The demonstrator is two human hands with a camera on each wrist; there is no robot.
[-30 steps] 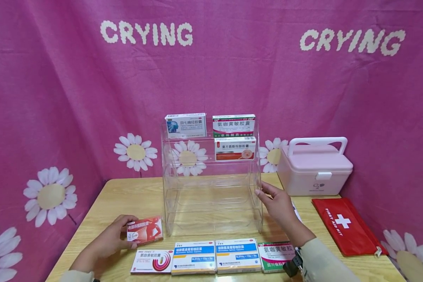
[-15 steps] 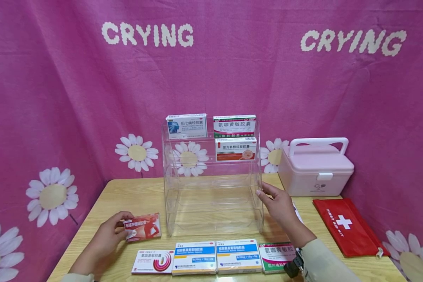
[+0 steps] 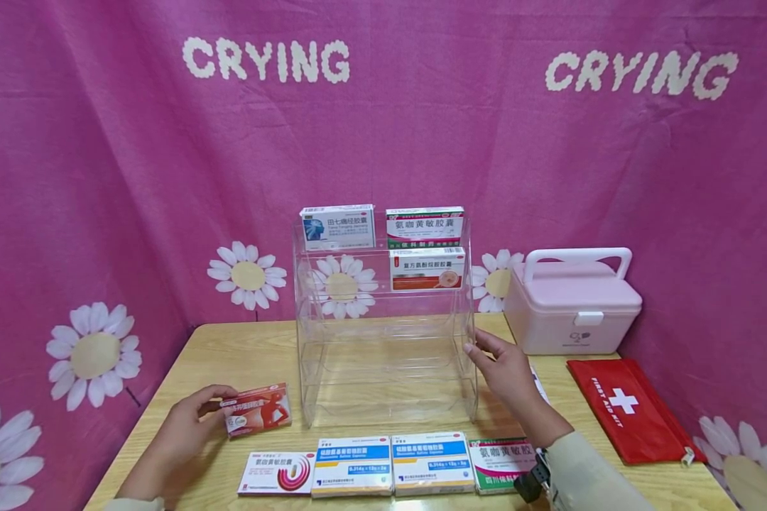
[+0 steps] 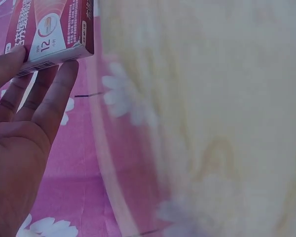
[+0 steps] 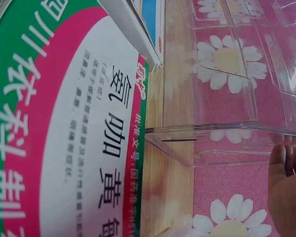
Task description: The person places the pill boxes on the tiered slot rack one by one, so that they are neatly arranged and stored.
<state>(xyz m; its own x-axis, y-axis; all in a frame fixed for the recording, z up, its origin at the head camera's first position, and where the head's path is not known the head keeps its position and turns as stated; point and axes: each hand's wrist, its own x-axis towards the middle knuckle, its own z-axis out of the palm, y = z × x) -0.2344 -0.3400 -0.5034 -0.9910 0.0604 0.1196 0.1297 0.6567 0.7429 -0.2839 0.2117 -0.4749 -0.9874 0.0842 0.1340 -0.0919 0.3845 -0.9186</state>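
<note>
At the left of the head view, my left hand [image 3: 182, 426] pinches a red medicine box [image 3: 257, 411] by its left end. In the left wrist view the thumb lies on the printed face of the box [image 4: 49, 32], with fingertips against its lower edge. My right hand [image 3: 505, 369] holds the right side edge of a clear tiered display rack [image 3: 383, 369], thumb in front and fingers partly hidden behind. On the rack's top tier stand a blue-and-white box [image 3: 339, 228] and a green-and-white box [image 3: 425, 228]. One tier lower, on the right, is a red-and-white box [image 3: 427, 271].
In front of the rack lies a row of medicine boxes: a white one with pink rings [image 3: 277, 473], two blue-and-white boxes [image 3: 353, 466] and a green one [image 3: 501, 461] under the right forearm. A pink medicine chest [image 3: 572, 312] and a red first aid pouch [image 3: 629, 408] sit at right.
My left hand has shifted slightly left and up with the red medicine box, which now tilts with its right end higher. The right hand and the rack stay put.
</note>
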